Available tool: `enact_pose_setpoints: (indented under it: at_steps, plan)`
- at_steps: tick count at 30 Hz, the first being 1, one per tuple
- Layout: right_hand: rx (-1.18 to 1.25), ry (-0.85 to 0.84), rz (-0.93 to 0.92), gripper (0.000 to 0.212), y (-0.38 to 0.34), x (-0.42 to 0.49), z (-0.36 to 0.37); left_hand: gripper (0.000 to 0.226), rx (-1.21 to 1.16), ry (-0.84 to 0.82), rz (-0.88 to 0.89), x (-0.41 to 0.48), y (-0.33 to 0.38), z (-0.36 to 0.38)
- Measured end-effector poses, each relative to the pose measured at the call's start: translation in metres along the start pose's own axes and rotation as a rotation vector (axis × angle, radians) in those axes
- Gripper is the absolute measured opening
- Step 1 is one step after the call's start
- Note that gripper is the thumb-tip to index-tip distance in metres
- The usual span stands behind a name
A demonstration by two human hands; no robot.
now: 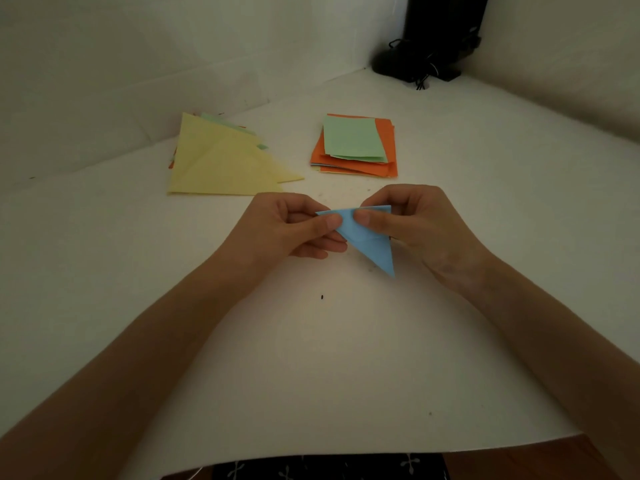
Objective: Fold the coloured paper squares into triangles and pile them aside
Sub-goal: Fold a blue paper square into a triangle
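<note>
Hands (291, 230) (420, 230) in pinch on blue triangle (375, 245)

Body, head view.
Left hand (294, 226), right hand (415, 226): bare; thumbnails look cut short.
Left forearm (149, 341), right forearm (540, 323): bare from wrist to frame edge.
Garment (325, 467), bottom edge of frame: black or very dark fabric with a small white print of four-lobed cross or flower motifs, spaced well apart. Only a narrow strip shows; possibly a skirt or trousers, but the type cannot be determined in this dim light.
</note>
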State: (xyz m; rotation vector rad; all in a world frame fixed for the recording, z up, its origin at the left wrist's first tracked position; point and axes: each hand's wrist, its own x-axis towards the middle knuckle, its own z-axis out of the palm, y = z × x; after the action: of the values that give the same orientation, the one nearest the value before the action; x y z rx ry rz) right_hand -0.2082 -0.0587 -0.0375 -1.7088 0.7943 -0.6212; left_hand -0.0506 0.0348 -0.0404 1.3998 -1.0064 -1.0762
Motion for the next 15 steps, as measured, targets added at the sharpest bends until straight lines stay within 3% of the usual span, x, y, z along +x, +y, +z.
enact_pose_setpoints:
  at_steps: [15]
  plan:
    - [0.012,0.000,0.007,0.010,-0.0001,-0.0009,0.0025,0.016,-0.058,-0.053,-0.026,-0.0015,0.0016,-0.0017]
